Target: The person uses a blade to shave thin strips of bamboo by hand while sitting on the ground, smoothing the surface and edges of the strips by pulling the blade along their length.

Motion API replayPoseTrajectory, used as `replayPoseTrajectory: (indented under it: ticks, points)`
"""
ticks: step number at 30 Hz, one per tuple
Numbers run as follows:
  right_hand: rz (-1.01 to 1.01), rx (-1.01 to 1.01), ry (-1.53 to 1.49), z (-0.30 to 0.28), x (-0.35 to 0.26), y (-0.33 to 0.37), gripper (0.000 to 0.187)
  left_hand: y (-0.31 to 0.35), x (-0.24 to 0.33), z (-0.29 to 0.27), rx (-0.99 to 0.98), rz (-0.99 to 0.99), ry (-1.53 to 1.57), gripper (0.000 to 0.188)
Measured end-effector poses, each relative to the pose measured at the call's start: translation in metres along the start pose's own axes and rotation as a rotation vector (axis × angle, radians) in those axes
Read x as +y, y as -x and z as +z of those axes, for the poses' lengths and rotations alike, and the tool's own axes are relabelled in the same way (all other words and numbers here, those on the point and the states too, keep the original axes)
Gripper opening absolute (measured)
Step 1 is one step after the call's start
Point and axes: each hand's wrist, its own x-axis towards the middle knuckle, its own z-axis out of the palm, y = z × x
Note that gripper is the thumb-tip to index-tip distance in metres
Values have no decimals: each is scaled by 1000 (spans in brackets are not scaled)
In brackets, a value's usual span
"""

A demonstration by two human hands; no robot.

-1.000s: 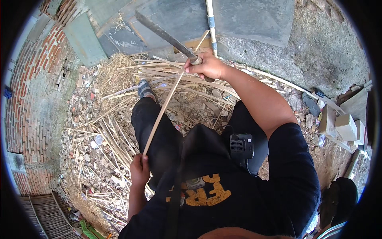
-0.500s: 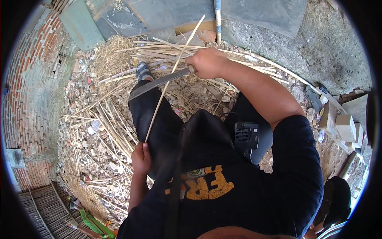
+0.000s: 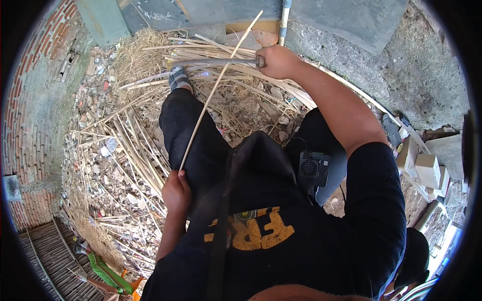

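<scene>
My left hand [image 3: 176, 191] is closed round the near end of a long, pale bamboo strip [image 3: 205, 111], beside my left thigh. The strip slants up and away to the right, its far end pointing toward the grey panels. In my right hand [image 3: 279, 61] is a machete [image 3: 206, 62], gripped by its handle, with the long grey blade pointing left. The blade crosses the upper part of the strip; whether the two touch I cannot tell. Beneath the blade lies a heap of bamboo strips [image 3: 183, 50], close to my sandalled left foot [image 3: 179, 79].
More cut strips [image 3: 131, 145] lie on rubble to my left, near dry straw [image 3: 134, 57]. A brick wall [image 3: 30, 130] stands at the left, a rough grey wall [image 3: 416, 75] at the right. Pale blocks [image 3: 428, 170] sit far right. A person in green [image 3: 106, 273] is at the lower left.
My right hand has moved away and slightly right with the machete, and the blade has swung from slanting to nearly level. My left hand still grips the strip, a little farther left.
</scene>
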Motion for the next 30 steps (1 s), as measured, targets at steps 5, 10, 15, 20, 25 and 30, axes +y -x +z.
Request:
replayPoseTrajectory:
  ticks: [5, 10, 15, 20, 25, 30]
  points:
    - [-14, 13, -78, 6, -7, -5, 19, -1, 0, 0, 0, -23, 0, 32]
    - [-120, -21, 34, 1, -27, 5, 18, -3, 1, -3, -21, 11, 27, 33]
    - [51, 91, -135, 13, 21, -24, 31, -5, 3, -2, -12, -9, 18, 34]
    - [69, 49, -109, 4, 27, -6, 39, -6, 5, -13, -73, -67, -18, 35]
    - [120, 11, -179, 5, 31, -3, 55, -9, 4, -13, -56, -14, 35, 34]
    - [121, 20, -223, -1, 17, -5, 52, -4, -2, -7, -79, -80, -8, 34]
